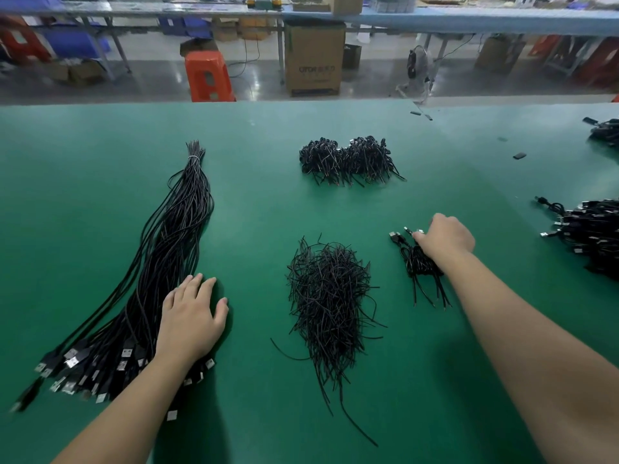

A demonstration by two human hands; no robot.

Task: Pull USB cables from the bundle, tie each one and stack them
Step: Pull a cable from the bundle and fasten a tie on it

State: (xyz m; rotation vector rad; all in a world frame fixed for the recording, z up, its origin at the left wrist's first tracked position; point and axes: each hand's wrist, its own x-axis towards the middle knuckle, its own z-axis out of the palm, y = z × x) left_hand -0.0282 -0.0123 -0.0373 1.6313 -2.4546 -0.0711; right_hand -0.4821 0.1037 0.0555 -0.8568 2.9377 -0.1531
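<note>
A long bundle of black USB cables (167, 249) lies on the green table (100, 162) at the left, bound at its far end, with its plugs fanned out near me. My left hand (191, 316) rests flat on the bundle's right side, fingers straight. At the right my right hand (443, 237) rests on a small stack of tied cables (418, 266), its fingers curled over them. A loose heap of thin black twist ties (330, 296) lies between my hands.
A pile of tied cables (348, 160) sits at the table's middle back. More black cable heaps (589, 236) lie at the right edge and at the far right (606, 132). Beyond the table stand an orange stool (207, 77) and a cardboard box (315, 58).
</note>
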